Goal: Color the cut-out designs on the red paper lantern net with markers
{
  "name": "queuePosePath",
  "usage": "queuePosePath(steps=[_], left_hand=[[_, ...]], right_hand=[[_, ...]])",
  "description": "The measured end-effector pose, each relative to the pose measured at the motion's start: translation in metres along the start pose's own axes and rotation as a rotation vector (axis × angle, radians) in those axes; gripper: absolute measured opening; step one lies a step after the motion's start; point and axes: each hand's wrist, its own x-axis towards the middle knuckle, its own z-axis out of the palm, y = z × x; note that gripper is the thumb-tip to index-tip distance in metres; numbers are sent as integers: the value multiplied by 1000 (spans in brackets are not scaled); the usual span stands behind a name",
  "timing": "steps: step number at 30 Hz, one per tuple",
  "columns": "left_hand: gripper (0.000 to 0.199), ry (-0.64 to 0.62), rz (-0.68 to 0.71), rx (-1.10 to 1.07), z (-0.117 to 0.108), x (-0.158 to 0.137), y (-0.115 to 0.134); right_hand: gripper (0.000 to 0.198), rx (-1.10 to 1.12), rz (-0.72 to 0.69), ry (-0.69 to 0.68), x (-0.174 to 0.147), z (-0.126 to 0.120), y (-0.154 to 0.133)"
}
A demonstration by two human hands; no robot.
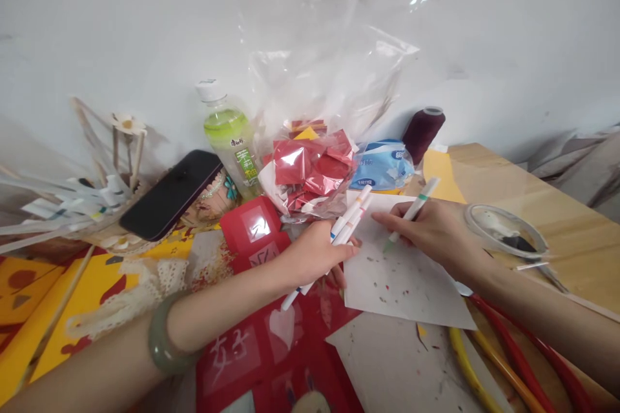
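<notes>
White with green ends, a slender marker [419, 205] is pinched in the right hand [443, 226] above white paper [371, 277]; slim white pens [352, 210] are clasped in the left hand [317, 248]. Drawing is seemingly in hand; steady tip control is needed next.

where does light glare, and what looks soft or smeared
Head view: white glare streaks the clear, crinkled plastic bag and the shiny red packets in it; head view, right edge: the greyish folded fabric looks soft; head view, left edge: the thin white strips look smeared.
</notes>
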Motion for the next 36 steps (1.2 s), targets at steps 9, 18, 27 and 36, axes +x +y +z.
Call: queuePosePath(steps=[9,18,27,36], left_hand=[[24,-11,-12,18,-2,1,-1],[25,7,-31,79,-1,-1,2],[22,-2,39,33,-3,3,-7],[24,7,45,56,-2,3,-8]], right_hand=[[45,-185,-104,81,-2,2,0],[34,-339,-316,40,-8,-5,0],[29,-273,-349,163,-21,-17,5],[31,-291,-320,130,-16,-17,17]])
